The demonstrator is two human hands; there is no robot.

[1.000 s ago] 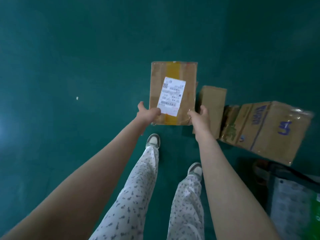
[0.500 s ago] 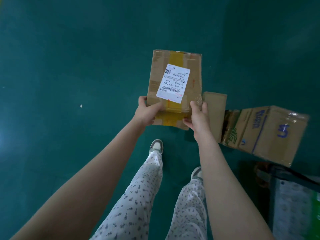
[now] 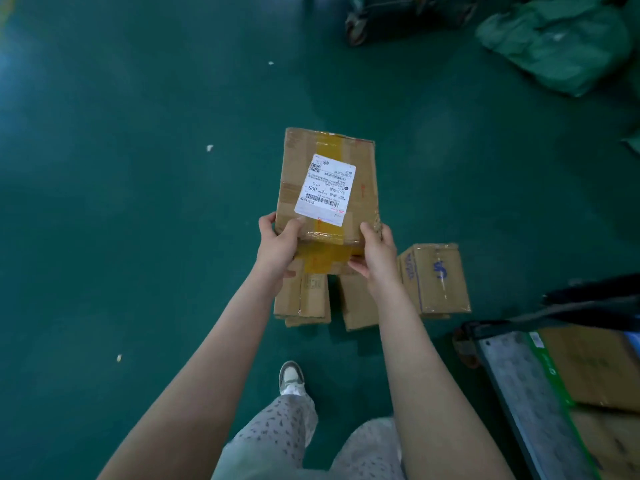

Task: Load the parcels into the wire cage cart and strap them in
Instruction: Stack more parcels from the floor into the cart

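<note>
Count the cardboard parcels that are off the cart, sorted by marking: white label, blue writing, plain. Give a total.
white-labelled parcel, held: 1
blue-marked parcel, on the floor: 1
plain parcels, on the floor: 2
Total: 4

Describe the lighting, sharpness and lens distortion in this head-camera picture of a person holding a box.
Head view: dim, uneven light, the floor darker toward the corners, a pale glare at the left edge; head view: the label on the box is sharp, the green bags at top right soft; head view: the wide lens stretches the forearms.
</note>
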